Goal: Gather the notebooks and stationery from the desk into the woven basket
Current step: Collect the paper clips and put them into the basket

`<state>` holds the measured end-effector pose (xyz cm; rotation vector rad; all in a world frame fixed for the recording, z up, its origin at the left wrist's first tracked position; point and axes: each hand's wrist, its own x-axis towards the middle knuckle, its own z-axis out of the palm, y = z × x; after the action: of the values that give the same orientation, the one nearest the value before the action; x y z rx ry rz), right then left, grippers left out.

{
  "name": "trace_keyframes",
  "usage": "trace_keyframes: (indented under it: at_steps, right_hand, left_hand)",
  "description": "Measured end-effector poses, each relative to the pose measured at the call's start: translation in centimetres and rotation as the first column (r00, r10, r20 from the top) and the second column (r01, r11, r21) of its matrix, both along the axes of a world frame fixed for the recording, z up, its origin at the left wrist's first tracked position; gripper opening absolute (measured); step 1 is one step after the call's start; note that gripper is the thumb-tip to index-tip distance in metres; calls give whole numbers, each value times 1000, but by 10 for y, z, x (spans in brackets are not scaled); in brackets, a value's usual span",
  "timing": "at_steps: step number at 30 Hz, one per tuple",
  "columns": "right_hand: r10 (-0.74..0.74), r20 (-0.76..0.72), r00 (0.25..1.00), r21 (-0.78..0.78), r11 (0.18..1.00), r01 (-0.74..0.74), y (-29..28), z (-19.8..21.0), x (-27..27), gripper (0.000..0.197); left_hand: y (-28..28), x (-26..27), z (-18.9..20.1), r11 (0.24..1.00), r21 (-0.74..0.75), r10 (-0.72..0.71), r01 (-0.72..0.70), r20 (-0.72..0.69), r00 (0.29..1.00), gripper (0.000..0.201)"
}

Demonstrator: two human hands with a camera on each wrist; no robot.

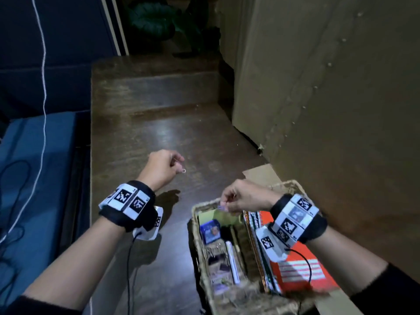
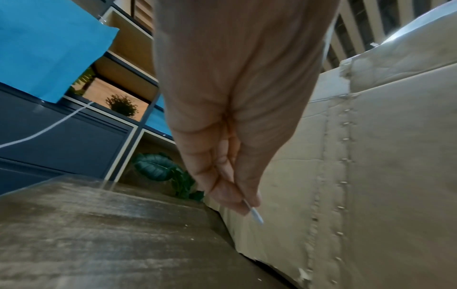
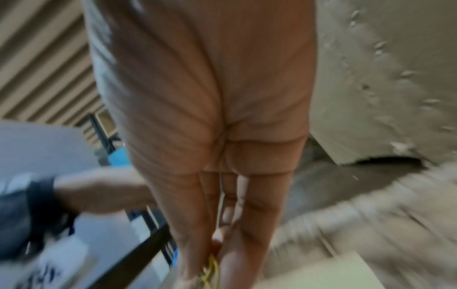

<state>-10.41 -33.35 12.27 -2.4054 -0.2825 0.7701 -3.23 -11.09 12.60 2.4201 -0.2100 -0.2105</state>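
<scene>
Both hands busy | left hand (image 1: 162, 165) pinching paper clip (image 1: 183, 171) over desk (image 1: 145, 137) | right hand (image 1: 242, 197) pinching small clip (image 1: 221, 208) above woven basket (image 1: 196, 211) rim | probably last bits; next: drop in, carry left's over

Both hands, left (image 1: 162, 165) and right (image 1: 244, 196), raised with fingers (image 2: 222, 187) pinched.

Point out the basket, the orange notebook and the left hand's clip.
basket (image 1: 195, 226): head view, left rim.
orange notebook (image 1: 302, 269): head view, cover.
clip (image 2: 256, 216): left wrist view, end protruding from the fingertips.
</scene>
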Motion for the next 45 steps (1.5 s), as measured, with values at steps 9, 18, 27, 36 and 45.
trace_keyframes:
  at_steps: [9, 18, 27, 36, 45]
  right_hand:
    - [199, -223, 954, -201, 949, -244, 24, -64, -97, 18]
    - [330, -261, 907, -340, 848, -407, 52, -67, -95, 22]
    - [374, -236, 897, -454, 774, -442, 56, -72, -90, 28]
    - [290, -301, 909, -348, 854, -387, 58, -76, -88, 31]
    - [237, -256, 937, -309, 898, -312, 31, -58, -68, 24]
  left_hand:
    - [-37, -94, -9, 966, 52, -244, 252, -124, 962, 18]
    - [-42, -137, -23, 946, 77, -300, 316, -163, 940, 15]
    - [-37, -149, -28, 948, 63, -298, 311, -160, 941, 15]
    - [-32, -147, -35, 945, 132, -267, 298, -211, 940, 18]
    - [-46, -159, -34, 847, 205, -439, 490, -251, 863, 20]
